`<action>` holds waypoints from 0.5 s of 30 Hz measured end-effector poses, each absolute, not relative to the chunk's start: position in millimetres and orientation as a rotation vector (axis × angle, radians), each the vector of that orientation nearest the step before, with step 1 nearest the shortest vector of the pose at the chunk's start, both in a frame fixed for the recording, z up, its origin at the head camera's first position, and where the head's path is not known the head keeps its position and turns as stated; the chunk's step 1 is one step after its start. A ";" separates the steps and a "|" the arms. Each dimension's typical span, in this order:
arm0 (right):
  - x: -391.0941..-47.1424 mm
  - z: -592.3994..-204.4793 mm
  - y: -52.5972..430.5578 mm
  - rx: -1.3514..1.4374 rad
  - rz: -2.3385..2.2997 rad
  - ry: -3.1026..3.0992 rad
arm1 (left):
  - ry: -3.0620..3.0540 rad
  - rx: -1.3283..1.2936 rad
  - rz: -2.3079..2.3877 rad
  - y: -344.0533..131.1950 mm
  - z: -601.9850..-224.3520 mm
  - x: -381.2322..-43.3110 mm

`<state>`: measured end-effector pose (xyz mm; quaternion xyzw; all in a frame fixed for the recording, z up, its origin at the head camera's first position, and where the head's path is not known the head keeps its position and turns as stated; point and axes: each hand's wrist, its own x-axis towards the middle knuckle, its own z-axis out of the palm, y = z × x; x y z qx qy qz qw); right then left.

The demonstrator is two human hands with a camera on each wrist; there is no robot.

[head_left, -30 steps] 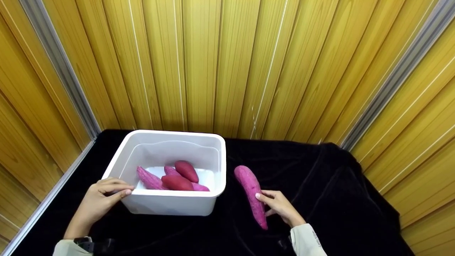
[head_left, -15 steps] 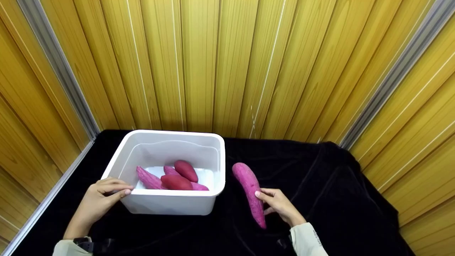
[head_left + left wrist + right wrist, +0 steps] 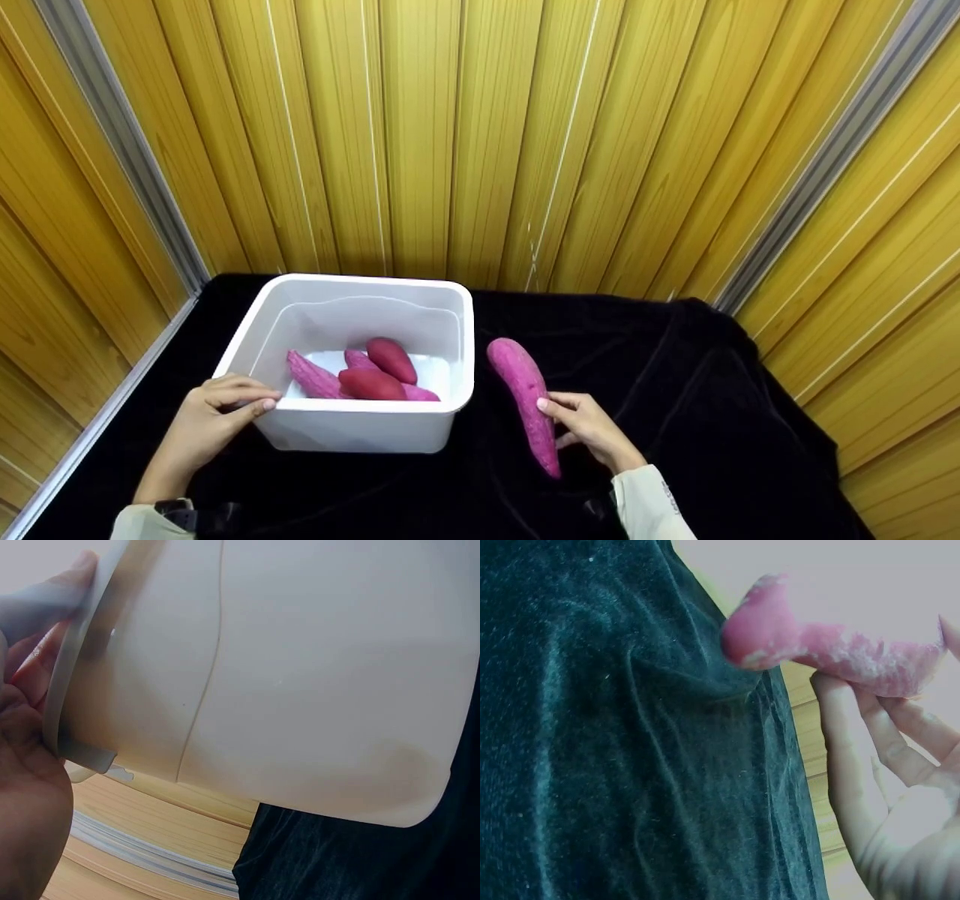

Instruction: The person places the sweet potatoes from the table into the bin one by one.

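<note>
My right hand (image 3: 592,433) grips a long, slightly curved pink-purple sweet potato (image 3: 521,386) by its lower half, thumb on top. In the right wrist view the fingers support the sweet potato (image 3: 840,645) from beneath, and it is off the cloth. A white plastic bin (image 3: 360,429) stands to its left. My left hand (image 3: 204,420) pinches the bin's near left corner; in the left wrist view the rim (image 3: 67,675) runs between thumb and fingers. Inside lie two smooth dark-red sweet potatoes (image 3: 373,383) and rougher pink ones (image 3: 315,376), partly covered by them.
A black velvet cloth (image 3: 690,405) covers the table beneath the bin and both hands. Yellow wood-patterned panels (image 3: 495,150) wall in the back and sides, with grey metal posts (image 3: 817,157) at the corners.
My right hand and the sweet potato it holds have shifted slightly up in the view and to the left. The left hand stays on the bin's rim.
</note>
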<state>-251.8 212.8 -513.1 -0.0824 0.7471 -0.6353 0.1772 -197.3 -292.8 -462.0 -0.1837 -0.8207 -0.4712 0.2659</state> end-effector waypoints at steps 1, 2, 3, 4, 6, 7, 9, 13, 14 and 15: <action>-252.1 -512.9 212.8 -0.236 -1.797 2.116 | -2.214 -0.500 -1.274 -292.7 -462.1 -197.5; -252.4 -512.6 212.7 -0.236 -1.795 2.118 | -2.214 -0.502 -1.274 -292.6 -462.0 -197.6; -252.6 -512.2 212.6 -0.237 -1.791 2.122 | -2.214 -0.504 -1.274 -292.5 -462.2 -197.8; -252.7 -511.7 212.4 -0.236 -1.788 2.125 | -2.213 -0.504 -1.275 -292.4 -462.2 -197.9; -253.0 -510.2 211.9 -0.237 -1.789 2.129 | -2.212 -0.502 -1.280 -292.2 -462.3 -197.8; -253.1 -509.4 211.6 -0.239 -1.791 2.128 | -2.211 -0.501 -1.282 -292.3 -462.5 -197.9; -253.2 -507.5 211.1 -0.236 -1.800 2.129 | -2.209 -0.499 -1.290 -292.3 -462.5 -197.9; -253.6 -503.4 210.3 -0.233 -1.810 2.134 | -2.208 -0.504 -1.300 -292.4 -461.8 -197.7; -253.9 -502.3 210.2 -0.232 -1.809 2.137 | -2.207 -0.507 -1.300 -292.4 -461.5 -197.5; -254.2 -501.2 210.1 -0.233 -1.808 2.138 | -2.205 -0.510 -1.300 -292.4 -461.0 -197.3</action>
